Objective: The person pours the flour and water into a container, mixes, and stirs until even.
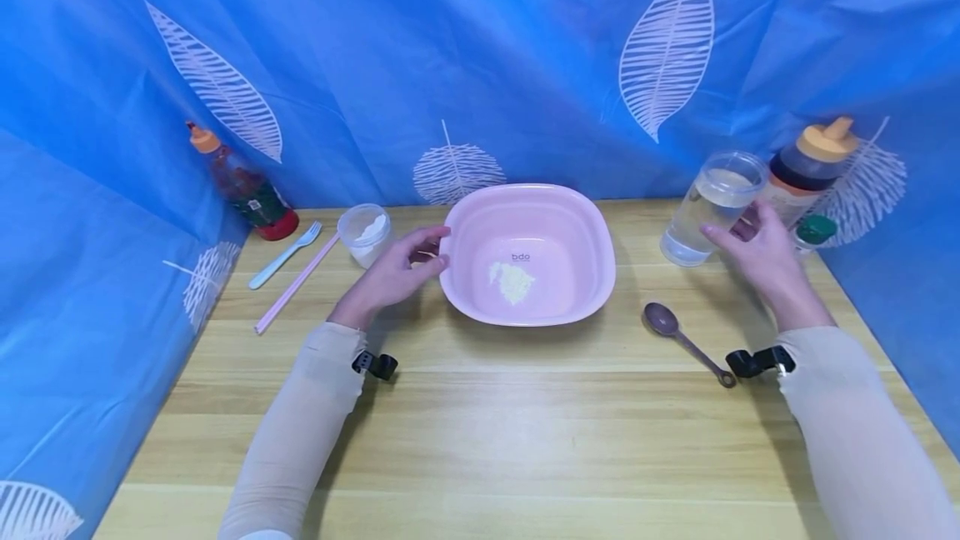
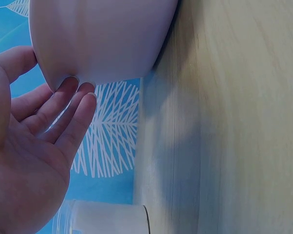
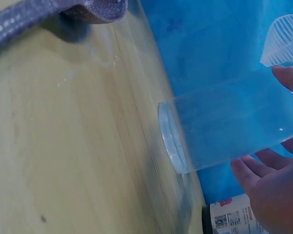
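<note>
A pink basin (image 1: 486, 307) with a small pile of pale yellow powder (image 1: 514, 283) on its bottom stands in the middle of the table. My left hand (image 1: 396, 273) holds its left rim, thumb on one side and fingers beneath; the left wrist view shows those fingers (image 2: 78, 119) against the wall. At the right, my right hand (image 1: 772, 257) grips a clear cup of water (image 1: 693, 223), thumb and fingers on opposite sides of it in the right wrist view. The cup's base (image 3: 171, 136) is close to the tabletop; whether it touches cannot be told.
Left of the basin are a jar of white powder (image 1: 369, 242), pink chopsticks (image 1: 296, 286), a light-blue fork (image 1: 285, 257) and a red sauce bottle (image 1: 251, 194). To the right lie a brown measuring spoon (image 1: 663, 321), a dark sauce bottle (image 1: 806, 169) and a green-capped container (image 1: 816, 230). Blue sheeting (image 1: 525, 65) hangs behind.
</note>
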### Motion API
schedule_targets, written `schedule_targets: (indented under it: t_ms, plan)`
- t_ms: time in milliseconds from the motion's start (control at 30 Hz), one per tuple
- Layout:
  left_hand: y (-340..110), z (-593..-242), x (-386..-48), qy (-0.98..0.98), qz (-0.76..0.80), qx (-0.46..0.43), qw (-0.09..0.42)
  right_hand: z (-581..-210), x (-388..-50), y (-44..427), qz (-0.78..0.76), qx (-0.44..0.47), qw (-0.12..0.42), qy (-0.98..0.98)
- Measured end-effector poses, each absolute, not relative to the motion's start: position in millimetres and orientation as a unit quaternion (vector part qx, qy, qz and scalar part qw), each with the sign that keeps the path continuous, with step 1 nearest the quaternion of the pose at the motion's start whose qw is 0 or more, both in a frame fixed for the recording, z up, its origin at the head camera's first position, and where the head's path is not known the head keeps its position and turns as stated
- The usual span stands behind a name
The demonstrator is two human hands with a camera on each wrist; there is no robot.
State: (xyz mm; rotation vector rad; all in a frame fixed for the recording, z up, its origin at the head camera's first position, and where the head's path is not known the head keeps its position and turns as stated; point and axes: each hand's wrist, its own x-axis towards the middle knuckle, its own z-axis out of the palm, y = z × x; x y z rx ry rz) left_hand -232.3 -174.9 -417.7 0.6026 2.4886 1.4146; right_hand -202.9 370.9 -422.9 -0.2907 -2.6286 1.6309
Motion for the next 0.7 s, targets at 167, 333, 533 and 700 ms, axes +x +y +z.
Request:
schedule_targets:
  t_ms: [167, 333, 533, 700]
  plan:
    - [-174, -417, -232, 0.845, 0.482, 0.206, 0.109, -426, -211, 368, 0.516, -0.105, 0.032, -0.85]
    - [-173, -416, -232, 0.846, 0.479, 0.207, 0.111, -429, -215, 367, 0.514, -0.112, 0.039, -0.85]
    - [-173, -415, -231, 0.847, 0.477, 0.206, 0.109, -430, -217, 368, 0.511, -0.117, 0.043, -0.85]
    - [-173, -416, -231, 0.849, 0.476, 0.203, 0.109, -429, -220, 367, 0.52, -0.11, 0.039, -0.846]
